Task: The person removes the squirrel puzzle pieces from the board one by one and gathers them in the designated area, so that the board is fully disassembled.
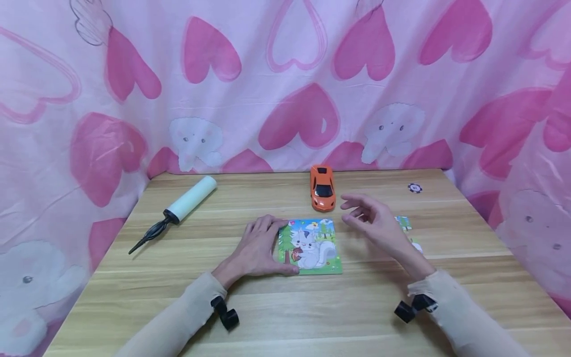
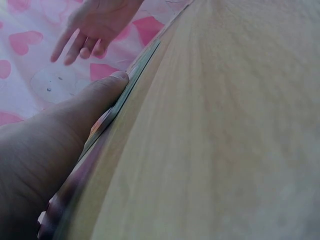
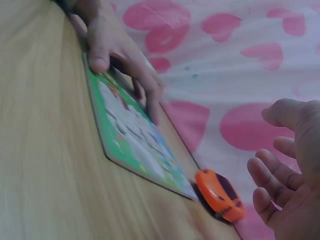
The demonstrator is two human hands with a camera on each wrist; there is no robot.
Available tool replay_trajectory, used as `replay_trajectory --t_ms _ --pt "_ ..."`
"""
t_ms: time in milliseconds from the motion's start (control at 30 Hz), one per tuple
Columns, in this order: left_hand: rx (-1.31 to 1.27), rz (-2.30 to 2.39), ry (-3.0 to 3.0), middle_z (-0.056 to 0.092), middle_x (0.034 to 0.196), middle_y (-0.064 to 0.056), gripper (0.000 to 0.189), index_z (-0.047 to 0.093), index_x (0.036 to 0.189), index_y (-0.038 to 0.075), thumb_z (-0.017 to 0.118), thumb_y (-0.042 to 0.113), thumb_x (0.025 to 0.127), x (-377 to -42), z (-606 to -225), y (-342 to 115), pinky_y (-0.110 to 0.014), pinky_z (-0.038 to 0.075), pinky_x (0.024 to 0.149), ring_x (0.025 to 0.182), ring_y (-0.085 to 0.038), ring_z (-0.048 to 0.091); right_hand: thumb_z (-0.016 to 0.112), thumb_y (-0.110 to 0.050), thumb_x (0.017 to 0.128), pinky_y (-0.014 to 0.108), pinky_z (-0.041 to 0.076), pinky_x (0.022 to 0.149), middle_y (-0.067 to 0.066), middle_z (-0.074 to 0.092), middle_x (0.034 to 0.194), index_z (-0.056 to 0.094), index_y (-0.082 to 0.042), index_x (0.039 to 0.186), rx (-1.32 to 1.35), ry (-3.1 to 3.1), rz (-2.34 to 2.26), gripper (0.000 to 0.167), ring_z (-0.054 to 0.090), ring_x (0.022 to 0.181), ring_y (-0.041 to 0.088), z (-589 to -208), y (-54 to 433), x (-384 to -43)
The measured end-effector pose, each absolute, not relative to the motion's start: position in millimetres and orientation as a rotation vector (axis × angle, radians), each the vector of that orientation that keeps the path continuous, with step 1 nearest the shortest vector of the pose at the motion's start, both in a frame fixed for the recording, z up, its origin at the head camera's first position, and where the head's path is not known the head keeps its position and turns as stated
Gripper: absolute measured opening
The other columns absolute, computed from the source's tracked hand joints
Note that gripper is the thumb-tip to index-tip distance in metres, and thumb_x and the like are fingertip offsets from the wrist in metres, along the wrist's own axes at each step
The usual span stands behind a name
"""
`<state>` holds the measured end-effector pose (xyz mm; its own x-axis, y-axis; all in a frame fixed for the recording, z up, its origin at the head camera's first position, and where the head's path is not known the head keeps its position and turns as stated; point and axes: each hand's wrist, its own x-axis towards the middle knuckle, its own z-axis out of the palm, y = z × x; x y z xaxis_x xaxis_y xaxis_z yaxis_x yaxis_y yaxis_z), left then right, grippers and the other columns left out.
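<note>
A square jigsaw puzzle (image 1: 314,253) with a grey squirrel picture lies flat on the table; piece seams show on it in the right wrist view. My left hand (image 1: 260,248) rests on its left side, thumb at the near edge and fingers by the far left corner. The left thumb (image 2: 102,92) presses flat on the board's rim in the left wrist view. To the right of the puzzle, my right hand (image 1: 372,220) hovers with loosely bent fingers and holds nothing. Puzzle pieces (image 1: 403,222) lie beyond the right wrist, partly hidden by it.
An orange toy car (image 1: 322,188) stands just behind the puzzle. At the left lies a pale green hand pump (image 1: 192,199) with a black nozzle. A small black-and-white round chip (image 1: 415,188) lies far right. A heart-patterned curtain (image 1: 299,114) surrounds the wooden table (image 1: 285,317).
</note>
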<state>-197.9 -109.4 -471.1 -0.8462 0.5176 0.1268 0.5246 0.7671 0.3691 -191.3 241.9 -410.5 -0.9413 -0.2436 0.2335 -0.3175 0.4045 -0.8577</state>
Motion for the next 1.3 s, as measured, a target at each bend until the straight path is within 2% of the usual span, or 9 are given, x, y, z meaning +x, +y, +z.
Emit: replay_trajectory --t_ms 100,233,433,733,1100,1300 --pt "-0.866 -0.634 -2.934 0.049 0.155 -0.001 0.131 0.046 0.168 0.021 0.072 0.101 0.068 -198.3 -471.6 -107.6 -0.055 0.031 0.125 0.146 -0.023 0.043 0.080 -0.021 0.106 0.025 0.057 0.087 0.019 0.070 0.140 0.062 -0.017 0.155 0.526 -2.602 1.641 0.052 0.070 0.109 0.027 -413.0 229.3 -193.9" --pt "-0.860 -0.631 -2.939 0.049 0.156 -0.001 0.130 0.047 0.168 0.021 0.073 0.101 0.068 -198.2 -471.8 -107.8 -0.055 0.032 0.125 0.147 -0.023 0.042 0.081 -0.021 0.105 0.026 0.058 0.086 0.020 0.068 0.140 0.061 -0.011 0.155 0.528 -2.636 1.699 0.054 0.070 0.109 0.030 -418.1 214.4 -196.6" --pt "-0.867 -0.629 -2.943 0.049 0.155 -0.001 0.130 0.047 0.168 0.021 0.072 0.101 0.069 -197.9 -471.8 -109.1 -0.056 0.032 0.125 0.146 -0.024 0.043 0.084 -0.021 0.103 0.027 0.058 0.088 0.015 0.070 0.135 0.061 -0.010 0.155 0.560 -2.703 1.703 0.058 0.070 0.107 0.027 -431.8 199.5 -197.9" --pt "-0.873 -0.614 -2.934 0.049 0.155 -0.002 0.129 0.047 0.168 0.021 0.070 0.102 0.069 -198.4 -471.9 -108.6 -0.055 0.033 0.123 0.146 -0.024 0.043 0.089 -0.021 0.098 0.027 0.058 0.079 0.004 0.072 0.122 0.065 -0.014 0.151 0.579 -2.793 1.434 0.059 0.068 0.093 0.019 -450.1 181.7 -196.6" --pt "-0.877 -0.608 -2.933 0.048 0.156 -0.002 0.129 0.047 0.168 0.021 0.070 0.102 0.070 -198.9 -473.1 -109.9 -0.054 0.033 0.123 0.147 -0.023 0.042 0.092 -0.027 0.095 0.027 0.053 0.075 0.003 0.067 0.119 0.070 -0.011 0.146 0.465 -2.854 1.232 0.058 0.062 0.089 0.016 -456.6 170.9 -197.2" --pt "-0.879 -0.617 -2.933 0.048 0.156 -0.002 0.128 0.048 0.168 0.021 0.070 0.102 0.070 -198.8 -473.1 -109.8 -0.055 0.033 0.122 0.147 -0.024 0.042 0.092 -0.024 0.095 0.028 0.049 0.074 0.005 0.064 0.117 0.072 -0.008 0.144 0.457 -2.881 1.151 0.055 0.058 0.088 0.015 -454.1 166.1 -197.2"
